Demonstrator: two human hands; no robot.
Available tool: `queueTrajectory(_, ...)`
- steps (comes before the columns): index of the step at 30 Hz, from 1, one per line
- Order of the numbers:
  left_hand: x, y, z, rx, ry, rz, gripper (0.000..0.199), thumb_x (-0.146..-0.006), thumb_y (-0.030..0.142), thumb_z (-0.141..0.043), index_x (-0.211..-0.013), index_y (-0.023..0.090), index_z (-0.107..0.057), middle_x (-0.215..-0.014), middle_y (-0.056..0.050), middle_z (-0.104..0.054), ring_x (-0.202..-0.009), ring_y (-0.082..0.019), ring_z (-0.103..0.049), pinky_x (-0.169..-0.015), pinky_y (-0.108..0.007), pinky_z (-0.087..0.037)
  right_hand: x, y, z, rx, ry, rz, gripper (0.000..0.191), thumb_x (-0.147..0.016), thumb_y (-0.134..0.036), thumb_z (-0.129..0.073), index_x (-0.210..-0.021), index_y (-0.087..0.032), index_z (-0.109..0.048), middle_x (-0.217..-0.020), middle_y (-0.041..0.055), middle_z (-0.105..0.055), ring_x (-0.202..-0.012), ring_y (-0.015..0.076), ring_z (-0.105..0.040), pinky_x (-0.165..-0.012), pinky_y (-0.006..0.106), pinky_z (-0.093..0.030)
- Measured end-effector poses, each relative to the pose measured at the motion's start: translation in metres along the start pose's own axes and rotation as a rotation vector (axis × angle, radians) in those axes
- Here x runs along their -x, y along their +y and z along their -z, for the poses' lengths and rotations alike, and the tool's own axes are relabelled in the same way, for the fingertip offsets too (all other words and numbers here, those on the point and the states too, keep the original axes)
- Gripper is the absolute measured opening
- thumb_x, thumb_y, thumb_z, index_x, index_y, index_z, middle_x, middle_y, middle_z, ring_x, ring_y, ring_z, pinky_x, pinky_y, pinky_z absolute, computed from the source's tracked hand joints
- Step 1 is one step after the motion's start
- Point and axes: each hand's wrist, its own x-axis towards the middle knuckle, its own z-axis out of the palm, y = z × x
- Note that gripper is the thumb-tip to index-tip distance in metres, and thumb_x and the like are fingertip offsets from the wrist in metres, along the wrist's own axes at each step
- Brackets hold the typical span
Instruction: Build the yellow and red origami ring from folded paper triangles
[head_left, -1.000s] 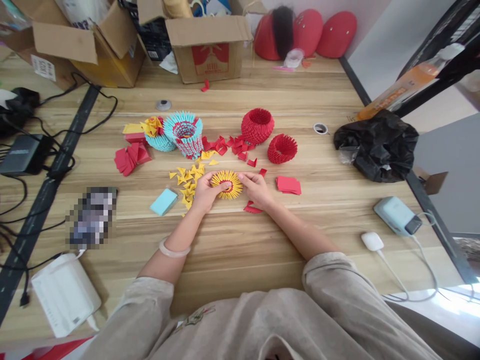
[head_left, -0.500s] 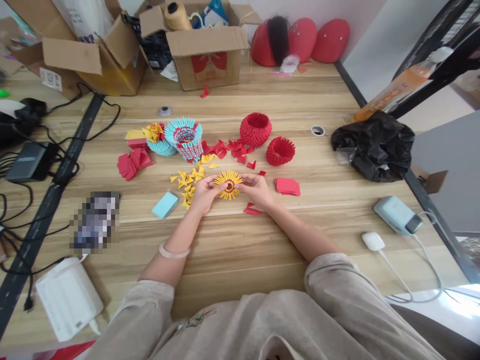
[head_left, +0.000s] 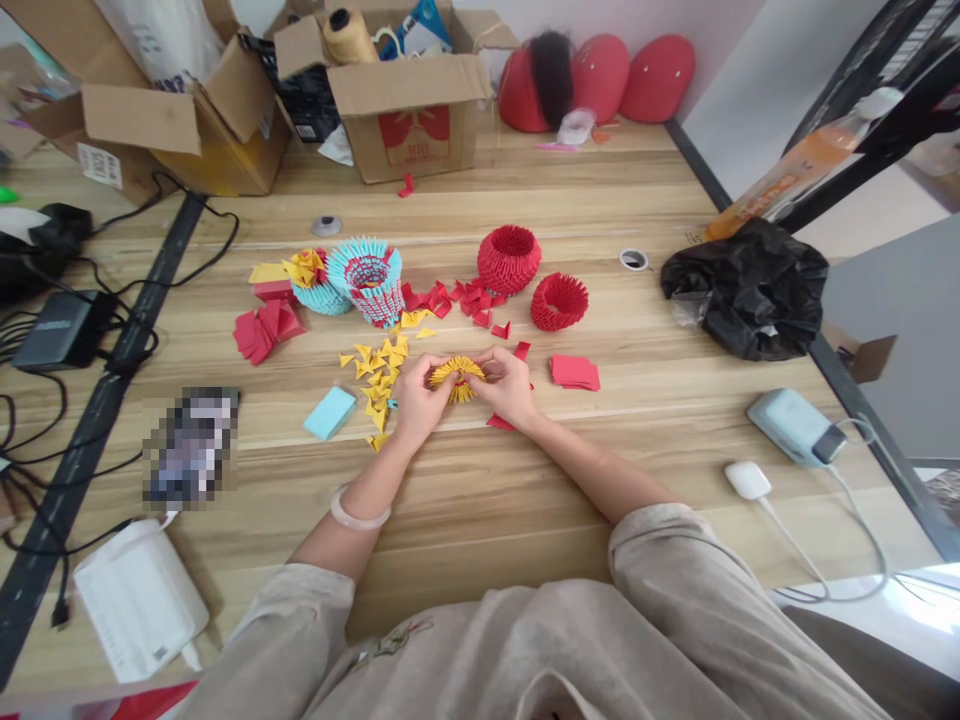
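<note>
Between my two hands is a round piece of yellow folded-paper units with some red at its middle, a paper ring [head_left: 459,368]. My left hand [head_left: 421,402] pinches its left side, thumb in front. On the opposite side my right hand [head_left: 510,388] grips it the same way, thumb near the centre. Loose yellow folded-paper pieces [head_left: 379,375] lie just left of my left hand. Red paper strips [head_left: 501,421] lie partly hidden by my right hand. A stack of red paper slips [head_left: 574,373] is to the right, and a light blue paper stack [head_left: 330,412] to the left.
Farther back stand a red paper bowl [head_left: 559,302], a rounder red paper vase [head_left: 509,260] and a blue-and-red paper vase [head_left: 367,280]. Cardboard boxes [head_left: 409,120] line the back. A black plastic bag [head_left: 750,290] lies right; a phone [head_left: 193,445] and white power bank [head_left: 142,598] lie left.
The paper ring has tipped, so its central hole faces me less squarely. Both hands have shifted slightly toward me, uncovering more yellow pieces by my left hand.
</note>
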Motion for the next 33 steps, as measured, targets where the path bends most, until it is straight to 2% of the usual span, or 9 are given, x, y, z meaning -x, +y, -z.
queueTrajectory(3, 0.001, 0.003, 0.0, -0.025, -0.025, -0.024, 0.018, -0.074, 0.023, -0.065, -0.09, 0.017, -0.059, -0.09, -0.005, -0.068, -0.083, -0.018, -0.065, -0.077, -0.03, -0.05, 0.0, 0.0, 0.0, 0.049, 0.021, 0.043, 0.018, -0.069, -0.03, -0.065, -0.078, -0.018, -0.054, -0.073, 0.0006, -0.064, -0.06, 0.0114, -0.059, -0.054, 0.023, -0.048)
queueTrajectory(8, -0.001, 0.008, -0.001, 0.122, -0.106, -0.007, 0.026, -0.069, 0.021, -0.068, -0.093, 0.017, -0.058, -0.09, -0.005, -0.066, -0.084, -0.017, -0.065, -0.075, -0.029, -0.051, 0.0, 0.003, 0.002, 0.1, 0.063, 0.108, 0.017, -0.07, -0.03, -0.063, -0.079, -0.019, -0.054, -0.08, 0.0022, -0.062, -0.064, 0.012, -0.059, -0.053, 0.023, -0.049)
queueTrajectory(12, 0.002, 0.006, -0.003, 0.099, -0.051, -0.032, 0.018, -0.071, 0.017, -0.064, -0.087, 0.018, -0.056, -0.086, -0.003, -0.063, -0.081, -0.016, -0.064, -0.074, -0.028, -0.051, 0.003, 0.005, 0.005, 0.278, 0.066, 0.371, 0.002, -0.076, -0.021, -0.056, -0.078, -0.019, -0.056, -0.086, 0.005, -0.06, -0.074, 0.0143, -0.059, -0.055, 0.024, -0.05)
queueTrajectory(15, 0.003, 0.008, -0.001, 0.016, -0.024, -0.091, 0.021, -0.069, 0.012, -0.061, -0.088, 0.019, -0.057, -0.085, -0.002, -0.062, -0.08, -0.016, -0.062, -0.072, -0.028, -0.05, 0.005, 0.005, 0.007, 0.449, 0.058, 0.602, 0.009, -0.08, -0.015, -0.051, -0.08, -0.02, -0.058, -0.09, 0.0066, -0.061, -0.083, 0.0151, -0.06, -0.065, 0.026, -0.051)
queueTrajectory(19, 0.004, 0.017, 0.003, -0.14, -0.039, -0.238, 0.024, -0.067, 0.004, -0.054, -0.085, 0.019, -0.061, -0.087, -0.003, -0.063, -0.085, -0.017, -0.06, -0.077, -0.03, -0.048, 0.008, 0.008, 0.01, 0.651, 0.055, 0.739, 0.013, -0.085, -0.018, -0.05, -0.082, -0.021, -0.062, -0.091, 0.0073, -0.063, -0.081, 0.0142, -0.059, -0.067, 0.026, -0.049)
queueTrajectory(23, 0.006, 0.022, 0.003, -0.035, -0.099, -0.232, 0.026, -0.065, 0.001, -0.051, -0.083, 0.019, -0.056, -0.091, -0.003, -0.067, -0.089, -0.017, -0.063, -0.081, -0.031, -0.049, 0.009, 0.012, 0.013, 0.74, -0.027, 0.762, 0.016, -0.087, -0.022, -0.049, -0.088, -0.026, -0.065, -0.091, 0.0067, -0.066, -0.086, 0.0165, -0.06, -0.071, 0.029, -0.05)
queueTrajectory(26, 0.008, 0.02, 0.003, 0.007, -0.109, -0.207, 0.025, -0.067, 0.003, -0.051, -0.085, 0.02, -0.052, -0.095, -0.004, -0.067, -0.093, -0.018, -0.064, -0.084, -0.034, -0.049, 0.009, 0.012, 0.016, 0.711, -0.119, 0.732, 0.017, -0.086, -0.026, -0.051, -0.095, -0.03, -0.065, -0.096, 0.0061, -0.066, -0.093, 0.019, -0.061, -0.077, 0.033, -0.052)
queueTrajectory(31, 0.007, 0.016, 0.008, -0.066, -0.006, -0.332, 0.015, -0.073, 0.011, -0.054, -0.084, 0.021, -0.05, -0.102, -0.006, -0.063, -0.1, -0.02, -0.063, -0.088, -0.038, -0.049, 0.005, 0.005, 0.02, 0.545, -0.214, 0.703, 0.033, -0.085, -0.03, -0.053, -0.118, -0.025, -0.056, -0.111, 0.0113, -0.061, -0.107, 0.0227, -0.059, -0.093, 0.04, -0.049)
queueTrajectory(33, 0.007, 0.015, 0.011, -0.117, 0.037, -0.401, 0.011, -0.076, 0.014, -0.055, -0.083, 0.021, -0.051, -0.105, -0.006, -0.061, -0.103, -0.021, -0.062, -0.089, -0.039, -0.049, 0.004, 0.005, 0.02, 0.544, -0.214, 0.73, 0.035, -0.086, -0.029, -0.051, -0.12, -0.023, -0.055, -0.114, 0.0125, -0.06, -0.11, 0.0228, -0.057, -0.095, 0.04, -0.049)
